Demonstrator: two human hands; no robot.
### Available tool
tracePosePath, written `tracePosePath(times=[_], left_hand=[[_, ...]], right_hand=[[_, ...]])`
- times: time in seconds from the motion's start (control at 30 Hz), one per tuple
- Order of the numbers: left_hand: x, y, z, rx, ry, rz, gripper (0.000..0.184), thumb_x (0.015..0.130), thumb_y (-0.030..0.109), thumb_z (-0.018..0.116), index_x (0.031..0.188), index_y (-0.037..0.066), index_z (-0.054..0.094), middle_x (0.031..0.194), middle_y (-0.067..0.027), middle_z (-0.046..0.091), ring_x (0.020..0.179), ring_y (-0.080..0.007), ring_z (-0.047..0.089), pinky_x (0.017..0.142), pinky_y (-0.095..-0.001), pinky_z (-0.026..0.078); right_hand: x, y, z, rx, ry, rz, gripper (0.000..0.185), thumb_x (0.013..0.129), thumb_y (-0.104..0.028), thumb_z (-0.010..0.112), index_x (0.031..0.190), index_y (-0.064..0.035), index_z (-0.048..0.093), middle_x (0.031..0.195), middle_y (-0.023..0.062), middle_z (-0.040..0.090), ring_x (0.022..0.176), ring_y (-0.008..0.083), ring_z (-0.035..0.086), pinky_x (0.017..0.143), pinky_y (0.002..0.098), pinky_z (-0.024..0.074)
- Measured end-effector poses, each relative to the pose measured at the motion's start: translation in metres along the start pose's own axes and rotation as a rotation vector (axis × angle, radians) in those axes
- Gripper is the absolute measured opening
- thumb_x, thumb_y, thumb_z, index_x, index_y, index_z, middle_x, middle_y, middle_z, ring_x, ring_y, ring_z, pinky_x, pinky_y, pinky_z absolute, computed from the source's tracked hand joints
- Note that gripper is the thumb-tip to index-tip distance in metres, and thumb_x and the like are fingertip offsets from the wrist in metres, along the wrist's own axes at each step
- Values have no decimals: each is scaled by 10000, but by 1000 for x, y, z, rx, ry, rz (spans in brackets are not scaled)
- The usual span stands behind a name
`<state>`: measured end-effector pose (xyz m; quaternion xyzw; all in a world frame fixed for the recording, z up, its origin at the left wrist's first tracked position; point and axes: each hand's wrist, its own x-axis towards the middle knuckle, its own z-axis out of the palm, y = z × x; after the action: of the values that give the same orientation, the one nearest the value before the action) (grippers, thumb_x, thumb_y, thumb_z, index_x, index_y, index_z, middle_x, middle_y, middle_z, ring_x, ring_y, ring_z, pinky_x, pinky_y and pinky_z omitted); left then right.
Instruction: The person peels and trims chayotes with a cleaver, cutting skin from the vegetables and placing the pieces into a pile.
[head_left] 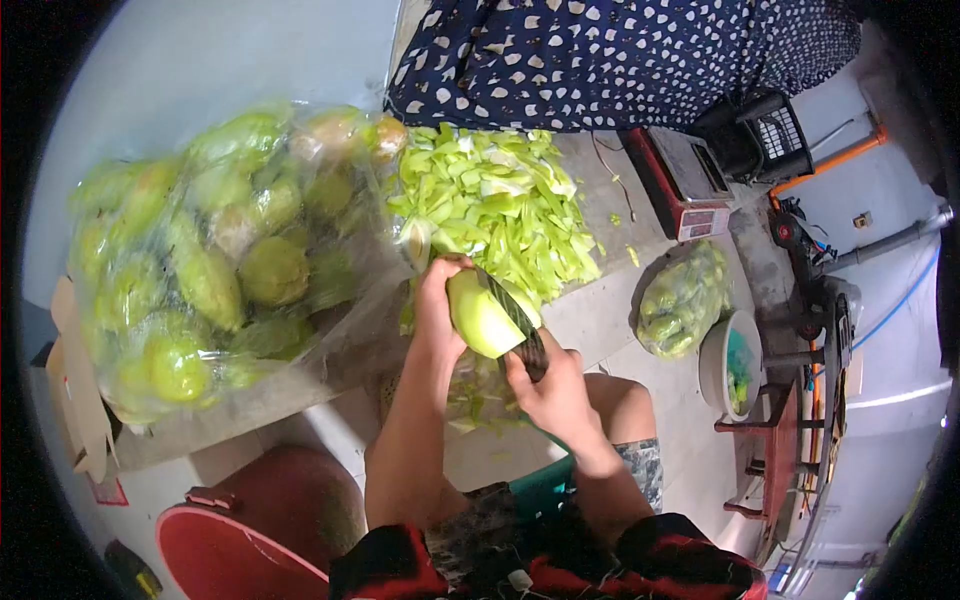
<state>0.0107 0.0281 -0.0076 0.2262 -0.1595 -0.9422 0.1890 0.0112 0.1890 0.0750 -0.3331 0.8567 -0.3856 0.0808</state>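
Many green fruits point(275, 272) lie in a clear plastic bag point(335, 300) at the left, with a red bucket point(285, 500) on the floor nearer me. Next, the left hand point(437, 305) holds a peeled, pale-green fruit point(485, 315), its fingers curled round the left side; that fruit is up at the near edge of a heap of green peelings point(500, 205). The right hand's point(557, 390) fingers close round a dark tool point(534, 352) against the fruit. Farther right are a red scale point(680, 185), a bag of greens point(685, 300) and a white tub point(712, 370).
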Motion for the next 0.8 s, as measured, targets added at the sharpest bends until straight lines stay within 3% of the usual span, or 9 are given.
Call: tracePosePath(times=[0.07, 0.1, 0.13, 0.2, 0.3, 0.43, 0.6, 0.7, 0.8], left_hand=[[-5, 10, 1, 42, 20, 6, 228, 831, 208, 500, 933, 22, 584, 824, -99, 587, 727, -225, 581, 672, -328, 499], [-8, 18, 0, 97, -153, -11, 200, 825, 159, 546, 939, 1, 593, 875, -113, 612, 766, -225, 607, 709, -342, 513], [-12, 22, -4, 152, -324, -36, 181, 819, 111, 591, 945, -19, 603, 926, -127, 636, 805, -224, 632, 746, -356, 527], [-12, 14, -12, 91, -409, -144, 321, 788, 95, 685, 1054, -69, 609, 997, -152, 657, 882, -240, 654, 816, -372, 532], [-8, 5, -14, 99, -559, -57, 528, 731, 83, 797, 1176, -102, 583, 1083, -169, 667, 961, -249, 660, 881, -392, 529], [-5, -20, -10, -72, -559, -101, 537, 742, 94, 800, 1188, -107, 576, 1084, -158, 667, 968, -241, 658, 886, -383, 530], [-11, -16, -8, 104, -521, -28, 546, 728, 67, 807, 1190, -113, 581, 1100, -155, 667, 970, -223, 656, 883, -368, 535], [-13, 4, -4, 344, -485, -79, 547, 716, 51, 811, 1186, -113, 585, 1080, -154, 668, 951, -217, 655, 876, -360, 535], [-12, -12, -6, 210, -419, -29, 536, 702, 24, 806, 1174, -114, 593, 1059, -154, 673, 925, -214, 658, 870, -349, 534]], right_hand=[[4, -5, -23, 38, -90, 42, 200, 856, -87, 644, 1000, 21, 557, 612, 139, 576, 560, 225, 624, 515, 370, 471], [5, 8, -33, 213, -179, 127, 216, 862, -64, 634, 1056, 14, 580, 566, 49, 545, 499, 108, 534, 459, 310, 439], [9, -2, -49, 481, -302, 423, 126, 876, -36, 618, 990, 9, 592, 540, 4, 524, 442, 67, 485, 408, 261, 393], [15, -1, -62, 471, -362, 279, 70, 884, -16, 603, 950, 7, 591, 525, -13, 517, 416, 37, 459, 379, 233, 363], [12, 4, -57, 445, -299, 304, 58, 883, -17, 606, 922, 19, 582, 539, -18, 527, 433, 42, 476, 389, 234, 372], [1, 17, -24, 504, -15, 244, 38, 872, 56, 567, 845, 32, 579, 544, 3, 538, 427, 75, 492, 392, 248, 388], [3, 28, -32, 646, -70, 330, 50, 861, -15, 625, 870, 31, 611, 582, -9, 563, 442, 56, 491, 407, 242, 389], [13, 29, -49, 534, -300, 357, 54, 857, -8, 613, 879, 41, 608, 575, -3, 558, 430, 59, 486, 403, 247, 392], [10, 25, -45, 549, -233, 405, 47, 866, 25, 568, 828, 34, 595, 569, 4, 542, 444, 67, 478, 416, 240, 392]])
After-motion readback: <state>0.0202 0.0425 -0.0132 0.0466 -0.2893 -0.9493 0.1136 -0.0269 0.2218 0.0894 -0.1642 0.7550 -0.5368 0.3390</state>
